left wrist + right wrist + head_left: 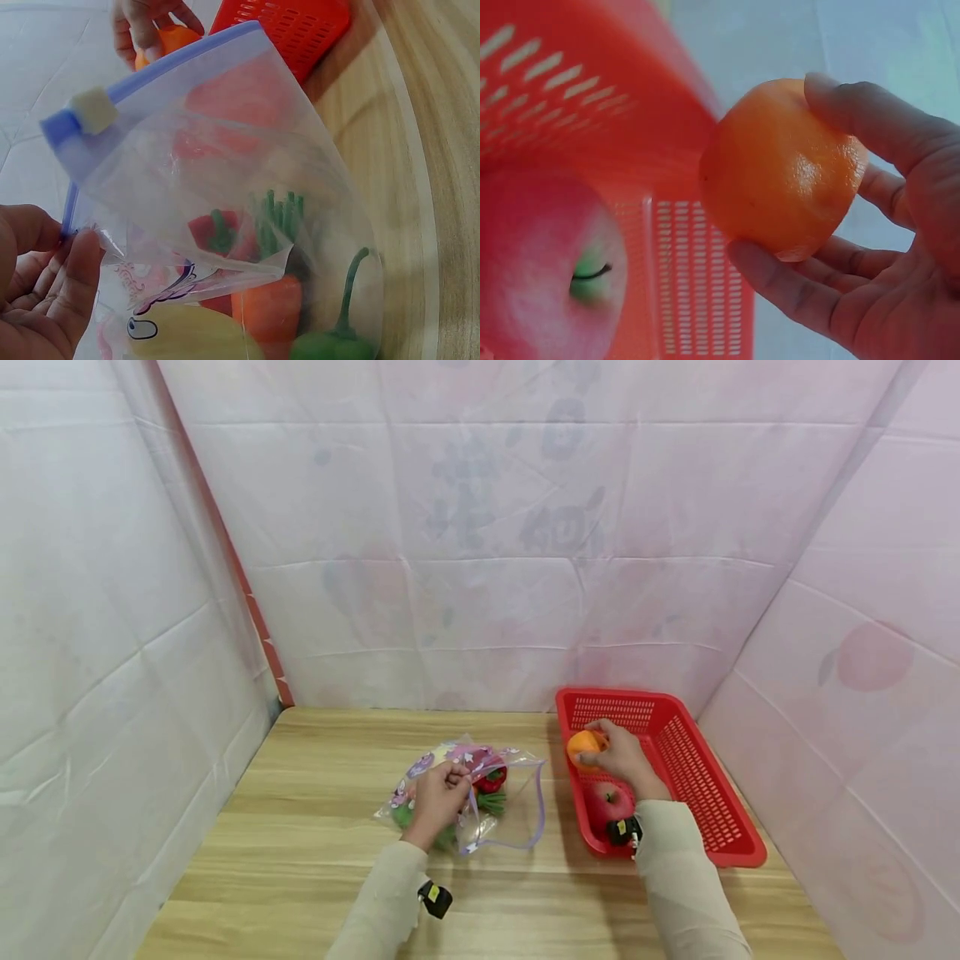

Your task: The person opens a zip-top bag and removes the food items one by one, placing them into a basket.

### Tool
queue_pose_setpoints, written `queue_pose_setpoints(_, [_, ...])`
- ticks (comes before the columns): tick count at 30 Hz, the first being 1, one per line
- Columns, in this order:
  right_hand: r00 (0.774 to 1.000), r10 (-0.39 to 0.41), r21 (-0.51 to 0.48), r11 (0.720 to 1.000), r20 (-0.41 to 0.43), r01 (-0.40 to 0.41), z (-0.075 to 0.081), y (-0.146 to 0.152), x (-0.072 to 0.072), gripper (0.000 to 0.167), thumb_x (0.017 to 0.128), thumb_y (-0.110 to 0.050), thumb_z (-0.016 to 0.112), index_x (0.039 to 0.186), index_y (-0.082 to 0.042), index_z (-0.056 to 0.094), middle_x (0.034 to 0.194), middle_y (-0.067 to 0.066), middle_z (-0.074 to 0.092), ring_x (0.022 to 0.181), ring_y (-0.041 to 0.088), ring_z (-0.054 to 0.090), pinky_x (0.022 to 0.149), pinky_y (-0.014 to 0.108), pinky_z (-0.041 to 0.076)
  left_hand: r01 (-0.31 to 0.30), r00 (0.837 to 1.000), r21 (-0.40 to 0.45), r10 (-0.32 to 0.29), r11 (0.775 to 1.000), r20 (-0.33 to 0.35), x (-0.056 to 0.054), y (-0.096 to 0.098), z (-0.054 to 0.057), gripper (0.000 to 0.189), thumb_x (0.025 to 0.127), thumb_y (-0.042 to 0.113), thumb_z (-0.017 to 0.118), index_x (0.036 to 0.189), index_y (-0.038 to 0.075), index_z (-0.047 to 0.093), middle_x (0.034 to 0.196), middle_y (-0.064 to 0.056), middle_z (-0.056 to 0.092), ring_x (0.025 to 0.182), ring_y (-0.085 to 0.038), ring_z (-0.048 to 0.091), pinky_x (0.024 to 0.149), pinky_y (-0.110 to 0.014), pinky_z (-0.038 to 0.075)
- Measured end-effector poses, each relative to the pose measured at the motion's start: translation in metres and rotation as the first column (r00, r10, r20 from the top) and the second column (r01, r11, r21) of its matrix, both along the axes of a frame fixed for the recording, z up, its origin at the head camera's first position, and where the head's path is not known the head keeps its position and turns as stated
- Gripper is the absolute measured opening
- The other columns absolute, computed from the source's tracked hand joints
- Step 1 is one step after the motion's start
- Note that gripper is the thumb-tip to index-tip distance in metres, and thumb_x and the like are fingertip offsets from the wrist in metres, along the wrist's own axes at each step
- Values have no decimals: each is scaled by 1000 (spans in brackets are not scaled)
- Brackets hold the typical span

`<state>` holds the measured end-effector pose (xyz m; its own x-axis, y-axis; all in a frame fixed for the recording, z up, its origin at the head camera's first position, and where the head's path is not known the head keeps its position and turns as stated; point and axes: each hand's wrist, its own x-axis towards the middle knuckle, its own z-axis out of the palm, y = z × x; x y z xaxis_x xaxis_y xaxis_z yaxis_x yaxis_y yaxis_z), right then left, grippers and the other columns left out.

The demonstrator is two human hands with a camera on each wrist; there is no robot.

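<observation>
My right hand (621,755) holds an orange (780,172) between thumb and fingers, over the left side of the red basket (712,760). A pink-red apple (532,262) lies in the basket below it. My left hand (441,795) pinches one edge of a clear zip bag (322,172) with a purple rim and a pale slider (94,110). The bag lies on the table with its mouth spread toward the basket. Inside show a red pepper (492,775), a carrot (268,311) with green tops, and a green pepper (334,346), partly hidden by the printed film.
The wooden table (300,827) carries the bag at its middle and the basket at its right. White printed sheeting (480,610) walls the back and both sides. A small black camera (435,900) is strapped on the left wrist.
</observation>
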<state>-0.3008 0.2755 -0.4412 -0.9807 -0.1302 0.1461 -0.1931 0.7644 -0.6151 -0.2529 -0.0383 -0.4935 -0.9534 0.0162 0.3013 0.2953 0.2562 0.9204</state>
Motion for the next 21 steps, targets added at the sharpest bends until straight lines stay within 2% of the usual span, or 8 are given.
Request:
queue_pose_setpoints(7, [995,4,-15,1000,100,-2,-6,18,-14,57,76,-17,74,122,2,47,107,26,55,89,33,55,73,44,48,9,1000,-11,-9,1000,2,1,0,2,5,83,0,61,86,-3,65,70,-3,60,53,-12,57,45,-26,50])
queue_pose_setpoints(13, [990,-16,33,999,141,11,-14,38,-23,58,76,-18,74,122,3,46,105,24,56,87,32,54,71,43,47,-3,1000,-28,3,1000,3,3,1,3,5,84,1,62,86,-3,65,69,-2,60,52,-11,57,46,-25,49])
queue_pose_setpoints(18, [986,-69,61,996,154,60,-23,53,-23,58,76,-19,75,122,4,48,103,23,55,86,32,51,70,43,46,-11,1000,-31,12,999,10,4,2,3,5,83,0,62,85,-3,65,68,-2,60,52,-10,56,45,-25,49])
queue_pose_setpoints(21, [980,-89,37,996,177,84,-27,61,-21,59,77,-17,75,123,6,48,104,25,55,86,33,51,69,41,46,-13,1000,-19,13,1000,12,3,3,3,5,83,0,62,85,-4,65,68,-2,59,51,-10,56,44,-25,49])
